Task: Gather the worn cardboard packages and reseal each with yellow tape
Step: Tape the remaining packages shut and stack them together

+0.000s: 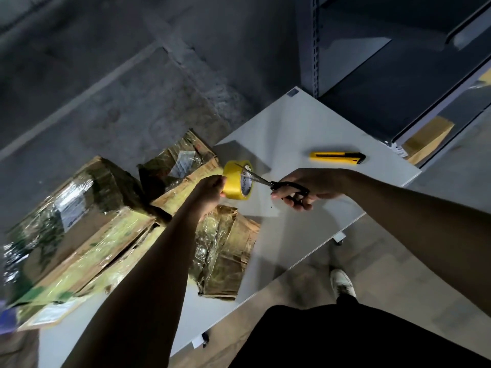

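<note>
Left hand (210, 188) grips the yellow tape roll (233, 181) above the desk (305, 123), apparently steadying it, while the right hand (310, 184), curled round black scissors (288, 187), holds the blades at its edge; worn cardboard packages (87, 229) lie gathered just beside, within reach.

1. We took the place for a warehouse or stockroom.
2. Bare concrete floor (212, 35) ran under us, crossed by a pale painted line (79, 99).
3. Grey steel shelving (314, 49) with slotted uprights stood beside a plain white worktable (305, 123).
4. Worn cardboard packages (87, 235) lay heaped on that table, and a yellow box cutter (337, 157) lay near them.
</note>
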{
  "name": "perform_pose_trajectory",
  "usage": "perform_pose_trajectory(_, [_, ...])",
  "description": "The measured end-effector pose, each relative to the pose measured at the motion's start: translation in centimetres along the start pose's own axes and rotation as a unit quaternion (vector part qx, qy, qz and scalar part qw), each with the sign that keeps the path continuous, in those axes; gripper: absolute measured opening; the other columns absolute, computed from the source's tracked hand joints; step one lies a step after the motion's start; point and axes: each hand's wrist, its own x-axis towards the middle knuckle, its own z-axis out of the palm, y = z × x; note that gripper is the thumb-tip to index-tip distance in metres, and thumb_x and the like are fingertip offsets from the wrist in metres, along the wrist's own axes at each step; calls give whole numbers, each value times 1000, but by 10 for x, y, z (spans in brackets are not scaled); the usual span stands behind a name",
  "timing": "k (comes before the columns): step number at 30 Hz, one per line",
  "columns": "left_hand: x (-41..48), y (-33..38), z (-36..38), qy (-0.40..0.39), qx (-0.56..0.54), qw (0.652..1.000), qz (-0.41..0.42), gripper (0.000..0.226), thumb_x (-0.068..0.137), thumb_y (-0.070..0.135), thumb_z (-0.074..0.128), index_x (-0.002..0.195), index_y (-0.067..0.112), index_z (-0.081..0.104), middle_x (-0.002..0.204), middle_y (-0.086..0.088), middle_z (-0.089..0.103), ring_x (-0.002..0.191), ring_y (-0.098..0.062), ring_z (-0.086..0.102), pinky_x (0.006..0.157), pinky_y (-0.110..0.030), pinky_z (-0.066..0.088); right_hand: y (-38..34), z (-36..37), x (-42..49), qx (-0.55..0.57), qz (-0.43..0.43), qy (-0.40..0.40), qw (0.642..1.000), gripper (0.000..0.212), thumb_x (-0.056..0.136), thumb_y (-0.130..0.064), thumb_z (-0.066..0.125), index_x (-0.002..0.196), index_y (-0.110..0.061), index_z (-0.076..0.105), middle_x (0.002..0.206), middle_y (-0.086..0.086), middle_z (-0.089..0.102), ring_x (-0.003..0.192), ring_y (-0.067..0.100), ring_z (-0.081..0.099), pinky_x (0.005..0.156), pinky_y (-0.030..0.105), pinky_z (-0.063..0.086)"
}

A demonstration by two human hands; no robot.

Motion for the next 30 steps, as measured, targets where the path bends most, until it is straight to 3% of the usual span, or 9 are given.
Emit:
perform_pose_trajectory(3, [1, -1, 0, 10, -10, 1000, -4, 35, 106, 28, 42, 77, 13, 54, 77, -5, 57, 74, -8, 60, 66, -29, 37, 1, -4, -4, -27, 50, -35, 998, 22, 95, -27, 62, 101, -6, 63, 65, 6, 50, 52, 19, 49, 44, 23, 34])
perform_pose_trajectory(8, [3, -2, 3, 11, -15, 1000, -1, 32, 106, 30, 44, 79, 16, 57, 80, -6, 61, 72, -5, 59, 74, -31, 39, 7, -1, 9, -60, 137, -63, 987, 26, 96, -37, 58, 95, -10, 61, 54, -1, 50, 42, 16, 50, 39, 18, 36])
perform_pose_trajectory(12, [3, -1, 6, 19, 10, 1000, 16, 37, 105, 31, 44, 90, 1, 59, 82, -12, 64, 70, -16, 53, 67, -31, 33, 8, 6, 18, -60, 119, -76, 988, 30, 95, -39, 61, 99, -10, 61, 62, 3, 49, 50, 17, 51, 42, 21, 39])
perform_pose_trajectory(16, [2, 0, 7, 38, 31, 998, 33, 37, 105, 30, 44, 76, 10, 55, 70, -4, 58, 60, -12, 43, 60, -31, 28, 4, 14, 30, -65, 104, -65, 990, 33, 92, -41, 64, 99, -9, 63, 66, 4, 50, 53, 17, 51, 48, 25, 41])
perform_pose_trajectory(23, [0, -5, 5, 54, 21, 997, 54, 36, 105, 28, 45, 88, 1, 62, 87, -19, 67, 77, -22, 57, 67, -31, 36, -1, 22, 41, -64, 87, -61, 992, 32, 92, -40, 66, 99, -8, 65, 65, 4, 51, 54, 18, 52, 49, 25, 41])
perform_pose_trajectory(27, [-1, -1, 6, 38, 85, 992, 82, 36, 106, 30, 42, 81, 11, 58, 82, -17, 64, 69, -20, 51, 58, -29, 32, -5, 23, 46, -69, 81, -50, 993, 39, 91, -39, 68, 105, -3, 67, 65, 4, 53, 53, 17, 52, 46, 23, 42])
perform_pose_trajectory(30, [0, -4, 5, 38, 101, 990, 87, 37, 106, 31, 41, 84, 8, 59, 83, -17, 64, 70, -22, 52, 61, -32, 34, -4, 24, 46, -71, 61, -40, 995, 33, 91, -34, 70, 99, -3, 70, 60, 3, 52, 47, 15, 50, 46, 23, 41])
